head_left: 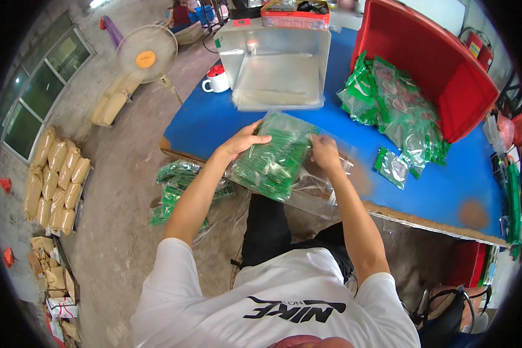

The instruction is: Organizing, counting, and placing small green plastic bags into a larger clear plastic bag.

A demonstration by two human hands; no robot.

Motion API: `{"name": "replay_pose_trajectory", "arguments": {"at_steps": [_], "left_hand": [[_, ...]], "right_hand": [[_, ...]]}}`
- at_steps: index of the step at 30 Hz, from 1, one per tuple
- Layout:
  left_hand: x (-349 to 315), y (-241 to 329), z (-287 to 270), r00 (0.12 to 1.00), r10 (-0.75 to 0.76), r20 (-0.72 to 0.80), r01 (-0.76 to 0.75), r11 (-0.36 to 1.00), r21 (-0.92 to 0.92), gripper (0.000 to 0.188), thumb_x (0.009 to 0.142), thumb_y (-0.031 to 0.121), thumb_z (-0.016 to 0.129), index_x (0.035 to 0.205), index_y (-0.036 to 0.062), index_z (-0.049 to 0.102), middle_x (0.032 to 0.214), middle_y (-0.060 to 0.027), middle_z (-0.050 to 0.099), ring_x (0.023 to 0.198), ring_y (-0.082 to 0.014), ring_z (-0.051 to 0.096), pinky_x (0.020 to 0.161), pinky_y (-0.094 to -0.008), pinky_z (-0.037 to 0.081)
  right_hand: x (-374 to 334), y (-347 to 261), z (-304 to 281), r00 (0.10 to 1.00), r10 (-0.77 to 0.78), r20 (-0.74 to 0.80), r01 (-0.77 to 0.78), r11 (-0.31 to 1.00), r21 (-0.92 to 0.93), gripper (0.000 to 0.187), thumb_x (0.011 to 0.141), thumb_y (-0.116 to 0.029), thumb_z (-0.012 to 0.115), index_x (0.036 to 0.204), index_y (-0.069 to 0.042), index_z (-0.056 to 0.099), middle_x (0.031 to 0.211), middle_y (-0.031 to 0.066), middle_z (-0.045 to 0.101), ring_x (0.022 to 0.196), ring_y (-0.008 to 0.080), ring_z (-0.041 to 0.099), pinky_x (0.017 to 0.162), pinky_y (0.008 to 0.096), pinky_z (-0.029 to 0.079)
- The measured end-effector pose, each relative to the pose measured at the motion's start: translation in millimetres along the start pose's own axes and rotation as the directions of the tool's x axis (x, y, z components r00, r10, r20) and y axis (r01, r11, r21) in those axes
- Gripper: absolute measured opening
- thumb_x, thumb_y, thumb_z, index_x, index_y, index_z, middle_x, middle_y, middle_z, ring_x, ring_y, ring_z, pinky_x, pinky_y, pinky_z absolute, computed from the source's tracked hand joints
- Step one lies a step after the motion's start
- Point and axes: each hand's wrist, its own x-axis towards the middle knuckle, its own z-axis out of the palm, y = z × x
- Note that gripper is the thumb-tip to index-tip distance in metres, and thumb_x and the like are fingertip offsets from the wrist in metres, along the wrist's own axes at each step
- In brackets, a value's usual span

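Note:
Between my hands, over the near edge of the blue table, is a clear plastic bag packed with green-edged packets (pixel 272 159). My left hand (pixel 242 142) grips its upper left side, thumb on top. At its right edge, my right hand (pixel 325 152) pinches the clear plastic with curled fingers. Loose clear plastic (pixel 313 188) hangs below the right side of the bag. A single green-and-clear packet (pixel 392 168) lies on the table to the right of my right hand.
A tilted red bin (pixel 423 64) at the right has a heap of green packets (pixel 388 104) before it. Clear plastic sheets (pixel 281 84) stand in a box at the back, beside a white mug (pixel 216 79). Filled green bags (pixel 177 188) lie on the floor left. A fan (pixel 147 55) stands beyond.

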Motion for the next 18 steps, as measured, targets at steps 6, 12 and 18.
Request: {"name": "replay_pose_trajectory", "arguments": {"at_steps": [6, 12, 18], "left_hand": [[-12.6, 8.5, 19.1, 1.0, -0.027, 0.011, 0.029, 0.982, -0.189, 0.07, 0.095, 0.017, 0.063, 0.154, 0.0031, 0.028, 0.145, -0.0151, 0.049, 0.129, -0.0248, 0.052, 0.105, -0.0372, 0.045], [6.4, -8.9, 15.1, 0.993, 0.083, -0.089, -0.087, 0.995, -0.041, 0.072, 0.094, 0.026, 0.068, 0.152, 0.0035, 0.032, 0.141, -0.0143, 0.052, 0.126, -0.0234, 0.054, 0.104, -0.037, 0.046], [-11.3, -25.0, 5.6, 0.99, 0.033, -0.138, -0.047, 0.994, -0.098, 0.081, 0.098, 0.045, 0.057, 0.156, 0.0002, 0.02, 0.156, -0.0158, 0.033, 0.141, -0.0238, 0.036, 0.115, -0.0359, 0.032]], "right_hand": [[-7.1, -18.9, 2.2, 0.956, -0.293, 0.028, 0.273, 0.849, -0.452, 0.061, 0.098, -0.05, 0.049, 0.072, 0.004, 0.063, 0.075, 0.031, 0.065, 0.077, 0.0528, 0.062, 0.073, 0.0559, 0.05], [0.5, -13.4, 14.8, 0.97, -0.219, -0.11, 0.149, 0.883, -0.445, 0.048, 0.098, -0.042, 0.049, 0.087, 0.0, 0.07, 0.09, 0.0304, 0.067, 0.089, 0.0521, 0.062, 0.082, 0.0563, 0.049], [-10.0, 10.7, -18.3, 0.965, -0.262, 0.011, 0.235, 0.844, -0.483, 0.035, 0.1, -0.03, 0.046, 0.102, 0.0, 0.065, 0.087, 0.0298, 0.065, 0.085, 0.0509, 0.062, 0.076, 0.0558, 0.048]]}}
